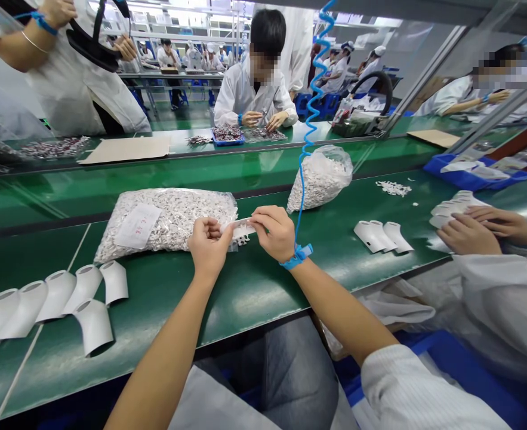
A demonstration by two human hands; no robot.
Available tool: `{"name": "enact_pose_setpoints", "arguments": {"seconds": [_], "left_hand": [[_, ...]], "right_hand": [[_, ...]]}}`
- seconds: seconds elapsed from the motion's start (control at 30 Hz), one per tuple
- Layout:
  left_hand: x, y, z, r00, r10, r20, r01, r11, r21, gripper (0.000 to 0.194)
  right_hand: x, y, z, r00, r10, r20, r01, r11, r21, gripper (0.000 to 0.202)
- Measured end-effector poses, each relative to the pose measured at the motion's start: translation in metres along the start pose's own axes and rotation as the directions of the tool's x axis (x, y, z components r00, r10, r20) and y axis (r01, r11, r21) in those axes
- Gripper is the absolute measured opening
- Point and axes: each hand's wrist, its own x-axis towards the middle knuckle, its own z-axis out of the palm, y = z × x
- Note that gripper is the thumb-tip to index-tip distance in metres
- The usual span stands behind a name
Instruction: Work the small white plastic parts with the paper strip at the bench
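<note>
Hands meet above the green bench (254,286), just in front of a flat clear bag of small white parts (169,218). The left hand (207,245) and the right hand (272,232) hold together one small white piece (240,227); the fingers of both hands are closed on it, one hand at each end. The piece is lifted a little above the bench, beside the near right corner of the bag. A few loose white bits (242,240) lie on the bench just under it. The right wrist wears a blue strap (296,257), and a blue coiled cord (313,89) goes up from it.

The flat bag carries a white paper label (138,226). A second bag of white parts (320,176), standing more upright, is behind the right hand. At the left, near the bench edge, a row of white curved shells (48,301) lies side by side, overlapping. More white shells (382,236) lie to the right, near the hands of another person (482,230) in a white coat, who touches a stack of similar shells. Small white parts (394,188) are scattered further back. Across the bench, other people in white coats work at their own places.
</note>
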Motion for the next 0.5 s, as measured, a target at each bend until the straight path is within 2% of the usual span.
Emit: {"name": "enact_pose_setpoints", "arguments": {"seconds": [0.33, 0.5], "left_hand": [[-0.0012, 0.0057, -0.0016, 0.999, -0.037, 0.011, 0.036, 0.999, 0.016, 0.041], [0.0014, 0.0038, -0.0012, 0.998, 0.014, 0.057, -0.018, 0.997, 0.073, 0.042]], "right_hand": [[-0.0001, 0.0014, -0.0008, 0.998, -0.013, 0.059, 0.015, 0.999, -0.043, 0.018], [0.0014, 0.0056, -0.0019, 0.994, -0.013, 0.104, 0.019, 0.998, -0.066, 0.019]]}}
